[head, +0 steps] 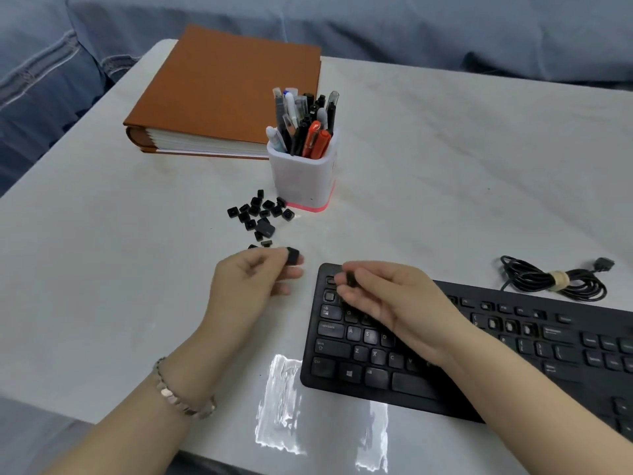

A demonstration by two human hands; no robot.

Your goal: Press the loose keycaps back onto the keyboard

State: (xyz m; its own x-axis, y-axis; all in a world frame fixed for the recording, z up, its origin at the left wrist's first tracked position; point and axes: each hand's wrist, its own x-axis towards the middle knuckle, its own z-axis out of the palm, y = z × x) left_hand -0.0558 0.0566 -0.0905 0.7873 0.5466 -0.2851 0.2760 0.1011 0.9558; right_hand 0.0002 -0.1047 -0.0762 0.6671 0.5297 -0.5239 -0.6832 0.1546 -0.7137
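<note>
A beaded metal bracelet [185,397] was seen on the left wrist, over a glossy white table [102,269]. The flat black keyboard [513,341] was laid long axis left-to-right, slanting toward the near right. One small black keycap [293,255] was pinched in the left hand [253,279], another keycap [350,279] in the right hand [387,299] above the top-left keys; loose square keycaps [260,216] were heaped beside a white pen holder [301,176].

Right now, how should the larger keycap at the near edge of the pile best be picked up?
Pinch the larger keycap across its short sides, coming from above. It lies tilted on the smaller keycaps, so its edges look exposed.
</note>
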